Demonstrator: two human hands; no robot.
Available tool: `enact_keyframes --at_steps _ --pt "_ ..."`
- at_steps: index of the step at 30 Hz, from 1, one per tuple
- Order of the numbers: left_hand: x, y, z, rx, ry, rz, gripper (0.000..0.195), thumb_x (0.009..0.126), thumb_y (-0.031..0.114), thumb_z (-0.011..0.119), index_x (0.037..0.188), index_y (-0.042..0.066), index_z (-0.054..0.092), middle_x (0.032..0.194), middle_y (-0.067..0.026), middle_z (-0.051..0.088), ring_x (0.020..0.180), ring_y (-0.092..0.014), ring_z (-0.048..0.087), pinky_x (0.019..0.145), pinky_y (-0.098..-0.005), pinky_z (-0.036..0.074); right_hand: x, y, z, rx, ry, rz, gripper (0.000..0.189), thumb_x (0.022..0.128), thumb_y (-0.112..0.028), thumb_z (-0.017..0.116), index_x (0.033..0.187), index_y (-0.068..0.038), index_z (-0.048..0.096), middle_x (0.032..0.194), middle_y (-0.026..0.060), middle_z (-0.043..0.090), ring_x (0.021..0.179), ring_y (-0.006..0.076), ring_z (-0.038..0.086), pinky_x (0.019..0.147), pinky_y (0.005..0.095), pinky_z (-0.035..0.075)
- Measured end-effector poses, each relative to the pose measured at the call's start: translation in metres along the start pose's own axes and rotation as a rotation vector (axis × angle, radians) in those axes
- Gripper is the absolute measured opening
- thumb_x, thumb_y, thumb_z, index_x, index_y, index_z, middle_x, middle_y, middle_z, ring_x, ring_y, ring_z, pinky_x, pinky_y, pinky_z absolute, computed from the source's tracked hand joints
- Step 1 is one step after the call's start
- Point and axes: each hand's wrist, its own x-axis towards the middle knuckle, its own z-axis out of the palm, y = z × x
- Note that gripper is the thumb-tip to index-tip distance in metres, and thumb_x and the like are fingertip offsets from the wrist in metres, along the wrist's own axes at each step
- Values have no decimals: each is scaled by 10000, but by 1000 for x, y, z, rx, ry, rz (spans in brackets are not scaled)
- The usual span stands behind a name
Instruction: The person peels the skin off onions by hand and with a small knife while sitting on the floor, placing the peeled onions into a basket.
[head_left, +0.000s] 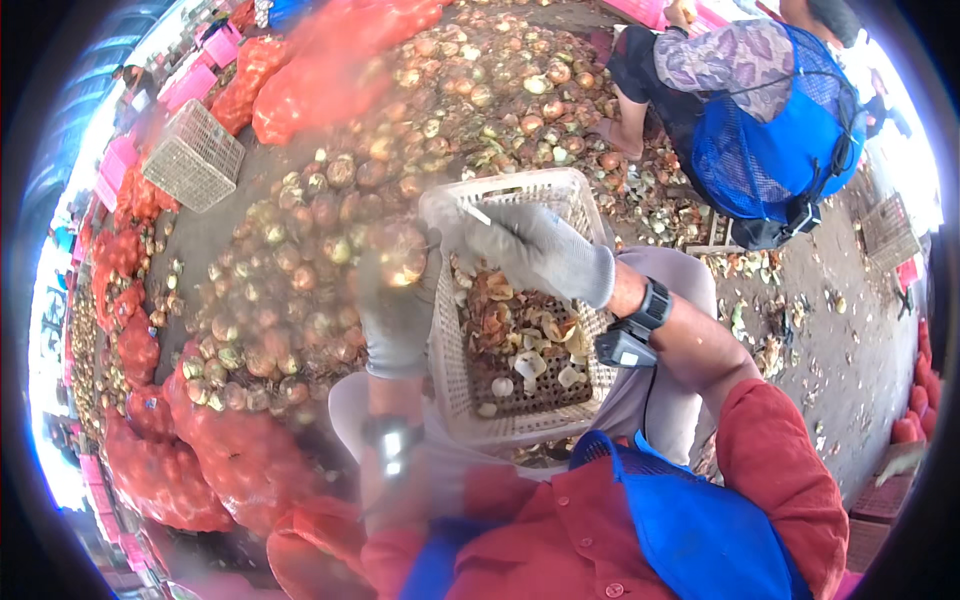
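My left hand (397, 322), in a grey work glove, is raised at the left side of a plastic crate with an onion (403, 259) in its fingers. Above the far part of the crate my right hand (529, 247), also gloved, is closed around a small tool with a short pale blade, probably a knife (477, 213). The blade lies near the onion; haze blurs whether they touch. The slatted crate (457, 390) stands between my knees. Onion skins (495, 307) and some pale peeled pieces (529, 365) lie inside it.
A large heap of onions (300, 262) covers the floor ahead and left. Red mesh sacks (240, 457) stand at lower left, others at the top. A co-worker (750, 112) in a blue vest sits at upper right. Another crate (195, 154) stands at upper left.
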Motion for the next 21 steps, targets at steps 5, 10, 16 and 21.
enact_keyframes --at_steps 5,10,16,21 --pt "-2 16 -9 -435 131 -243 589 1081 532 510 1408 47 576 1392 -151 643 1289 -339 627 1022 -451 593 -10 7 34 -198 -61 -32 391 1102 -365 544 1035 -1 669 807 254 657 766 451 665 677 504 504" --pt "-9 14 -13 -493 93 -271 616 1081 561 488 1396 39 580 1374 -173 651 1257 -335 649 999 -449 600 -5 17 40 -23 -92 25 353 1110 -320 533 1063 5 662 745 201 640 645 331 630 621 434 488" --pt "-16 26 -19 -234 63 -296 509 1094 456 497 1362 34 590 1286 -159 690 1153 -315 699 964 -426 603 0 17 45 243 -358 339 389 1116 -319 530 1031 34 672 685 135 620 608 239 594 595 387 476" --pt "-18 29 -16 198 -90 -188 453 1087 399 536 1357 39 583 1224 -140 710 1094 -276 712 952 -407 596 -5 24 51 -195 -165 61 468 1123 -396 517 1006 24 687 669 42 593 614 171 564 587 363 465"
